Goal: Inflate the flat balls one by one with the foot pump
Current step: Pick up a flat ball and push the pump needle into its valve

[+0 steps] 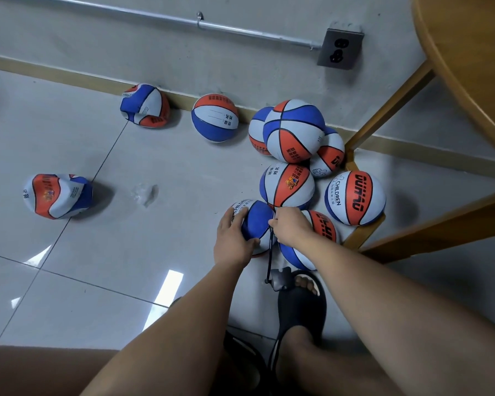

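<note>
Both bare arms stretch down: the left hand (233,238) curls round a pebbled blue-and-white ball (257,220) on the glossy tiled floor (120,252), by a wooden table leg (365,232). The right hand (290,227) pinches the thin black hose (270,254) at it.

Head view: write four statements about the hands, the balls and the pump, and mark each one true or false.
1. The left hand holds the blue ball on the floor. True.
2. The right hand lies flat on the tiles. False: it pinches the black hose where it meets the blue ball.
3. Two balls are crumpled and lie apart from the pile. True: the flat ball by the wall and the flat ball on the tiles.
4. A bare foot presses the pump. False: the foot on it wears a black sandal.
</note>
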`<action>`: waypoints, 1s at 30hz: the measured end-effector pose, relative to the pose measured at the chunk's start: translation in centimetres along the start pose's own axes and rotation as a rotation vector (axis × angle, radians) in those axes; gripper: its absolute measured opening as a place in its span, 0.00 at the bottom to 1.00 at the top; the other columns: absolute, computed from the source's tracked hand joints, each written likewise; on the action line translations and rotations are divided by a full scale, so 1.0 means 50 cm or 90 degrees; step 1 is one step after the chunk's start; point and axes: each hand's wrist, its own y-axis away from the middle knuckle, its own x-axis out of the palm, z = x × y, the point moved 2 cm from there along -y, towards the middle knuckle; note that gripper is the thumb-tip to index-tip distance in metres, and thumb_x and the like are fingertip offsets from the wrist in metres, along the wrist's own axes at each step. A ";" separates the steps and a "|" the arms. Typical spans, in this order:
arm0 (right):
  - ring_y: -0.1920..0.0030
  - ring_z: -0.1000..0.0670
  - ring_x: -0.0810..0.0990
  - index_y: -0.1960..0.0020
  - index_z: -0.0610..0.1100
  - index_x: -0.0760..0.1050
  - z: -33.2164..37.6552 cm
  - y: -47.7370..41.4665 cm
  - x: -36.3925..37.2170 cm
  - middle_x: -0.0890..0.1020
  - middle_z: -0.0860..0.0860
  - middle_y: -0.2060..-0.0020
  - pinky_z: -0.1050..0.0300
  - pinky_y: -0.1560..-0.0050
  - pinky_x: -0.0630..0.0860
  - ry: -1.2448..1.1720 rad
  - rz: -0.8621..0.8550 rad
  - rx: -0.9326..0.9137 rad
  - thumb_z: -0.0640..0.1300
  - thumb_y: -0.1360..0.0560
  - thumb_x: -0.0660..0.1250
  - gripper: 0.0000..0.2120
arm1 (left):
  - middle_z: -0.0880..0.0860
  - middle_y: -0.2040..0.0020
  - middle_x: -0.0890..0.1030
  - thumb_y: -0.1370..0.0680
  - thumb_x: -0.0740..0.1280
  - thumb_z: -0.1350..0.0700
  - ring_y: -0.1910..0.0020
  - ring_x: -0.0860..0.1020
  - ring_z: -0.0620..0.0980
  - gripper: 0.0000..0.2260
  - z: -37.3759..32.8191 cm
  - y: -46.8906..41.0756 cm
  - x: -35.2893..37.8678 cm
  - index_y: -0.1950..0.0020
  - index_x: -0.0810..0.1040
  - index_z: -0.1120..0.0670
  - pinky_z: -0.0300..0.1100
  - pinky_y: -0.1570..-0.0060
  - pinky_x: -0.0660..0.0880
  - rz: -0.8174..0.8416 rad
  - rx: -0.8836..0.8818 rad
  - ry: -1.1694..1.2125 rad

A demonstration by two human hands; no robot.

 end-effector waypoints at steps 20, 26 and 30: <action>0.54 0.45 0.85 0.54 0.47 0.77 -0.041 0.082 -0.024 0.85 0.49 0.58 0.44 0.46 0.83 -0.240 0.016 -0.032 0.52 0.18 0.69 0.10 | 0.48 0.17 0.54 0.43 0.83 0.35 0.18 0.55 0.58 0.59 -0.001 -0.037 -0.014 0.18 0.55 0.38 0.58 0.30 0.72 0.052 -0.035 -0.031; 0.53 0.44 0.86 0.52 0.44 0.78 -0.030 0.078 -0.024 0.86 0.47 0.58 0.45 0.46 0.83 -0.263 0.020 -0.021 0.49 0.18 0.69 0.09 | 0.47 0.26 0.63 0.43 0.82 0.35 0.27 0.65 0.58 0.55 0.010 -0.074 -0.043 0.22 0.59 0.35 0.57 0.35 0.76 0.056 -0.002 -0.040; 0.57 0.44 0.87 0.51 0.41 0.78 -0.036 0.064 -0.017 0.87 0.44 0.60 0.44 0.50 0.84 -0.300 0.040 -0.001 0.48 0.18 0.69 0.10 | 0.46 0.27 0.64 0.42 0.83 0.36 0.29 0.66 0.57 0.52 0.043 -0.103 -0.091 0.23 0.61 0.34 0.58 0.33 0.75 -0.012 -0.014 -0.015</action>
